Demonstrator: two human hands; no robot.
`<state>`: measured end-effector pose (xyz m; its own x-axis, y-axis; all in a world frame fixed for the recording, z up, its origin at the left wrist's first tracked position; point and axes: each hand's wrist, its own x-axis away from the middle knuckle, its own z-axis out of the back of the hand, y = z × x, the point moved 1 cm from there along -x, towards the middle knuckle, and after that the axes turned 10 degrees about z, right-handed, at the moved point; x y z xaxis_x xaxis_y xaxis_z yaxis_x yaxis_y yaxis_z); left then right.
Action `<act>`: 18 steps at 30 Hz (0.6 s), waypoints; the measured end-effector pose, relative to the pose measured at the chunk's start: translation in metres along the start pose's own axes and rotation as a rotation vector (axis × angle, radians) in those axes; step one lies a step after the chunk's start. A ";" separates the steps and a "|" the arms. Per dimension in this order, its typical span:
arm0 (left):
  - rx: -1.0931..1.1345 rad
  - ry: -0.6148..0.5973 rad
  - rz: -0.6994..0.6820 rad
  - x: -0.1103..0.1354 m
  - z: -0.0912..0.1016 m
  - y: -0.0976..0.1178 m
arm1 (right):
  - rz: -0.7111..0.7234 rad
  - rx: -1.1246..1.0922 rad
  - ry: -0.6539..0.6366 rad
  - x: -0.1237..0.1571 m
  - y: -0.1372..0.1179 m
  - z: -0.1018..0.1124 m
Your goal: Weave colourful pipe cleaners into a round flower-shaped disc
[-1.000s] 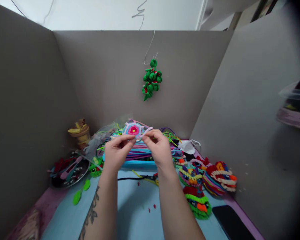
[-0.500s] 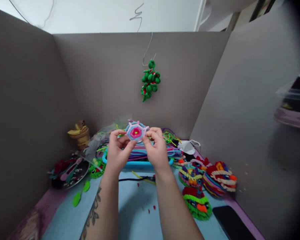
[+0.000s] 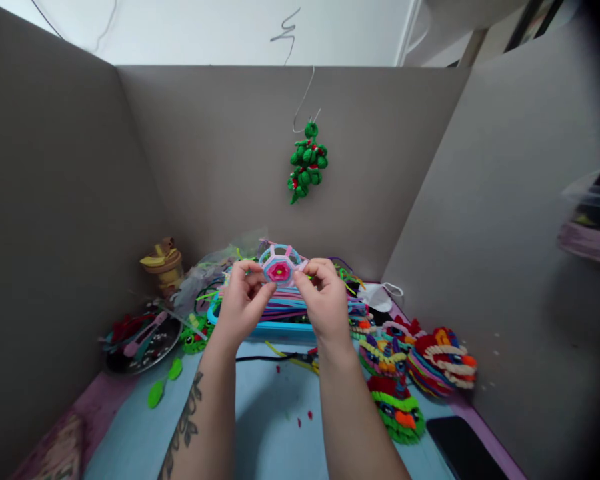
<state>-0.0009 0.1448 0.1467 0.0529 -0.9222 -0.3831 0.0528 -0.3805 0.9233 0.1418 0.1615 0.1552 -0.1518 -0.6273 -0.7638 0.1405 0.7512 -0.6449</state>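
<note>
Between my two hands I hold up a small round woven piece of fuzzy pipe cleaners point(image 3: 280, 271), with a pink and red centre, a green middle dot, and a light blue and pale pink rim with spokes. My left hand point(image 3: 244, 297) pinches its left edge between thumb and fingers. On the opposite edge, my right hand point(image 3: 325, 297) grips it the same way. Behind and below it stands a blue tray point(image 3: 280, 331) filled with pipe cleaners in blue, purple and pink.
Several colourful fuzzy pieces point(image 3: 397, 407) lie at the right, near a black phone point(image 3: 463, 448) and a white mask point(image 3: 377, 297). A dark dish point(image 3: 167, 343) with tools sits at left. Pliers point(image 3: 300, 360) lie before the tray. A green ornament point(image 3: 307, 163) hangs on the grey partition.
The woven piece has tilted a little, so more of its upper rim and open gaps shows. The whole view has shifted slightly; both hands keep their hold.
</note>
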 end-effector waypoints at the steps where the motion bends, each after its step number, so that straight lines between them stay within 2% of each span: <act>1: 0.000 -0.011 0.006 0.000 0.000 0.000 | 0.001 0.004 0.006 0.000 0.000 0.000; 6: 0.027 -0.057 0.040 0.001 0.003 0.001 | 0.006 0.015 0.007 -0.001 0.003 0.002; 12: 0.053 -0.164 0.077 0.003 0.009 0.004 | -0.033 -0.070 -0.064 -0.003 0.010 0.006; 16: 0.041 -0.158 0.045 0.002 0.011 0.004 | -0.116 -0.130 -0.147 -0.003 0.014 0.007; 18: 0.047 -0.111 0.010 0.001 0.010 0.003 | -0.130 -0.162 -0.176 -0.003 0.016 0.006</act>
<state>-0.0111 0.1418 0.1497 -0.0576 -0.9271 -0.3703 0.0056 -0.3712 0.9285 0.1501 0.1742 0.1475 0.0163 -0.7362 -0.6765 -0.0299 0.6760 -0.7363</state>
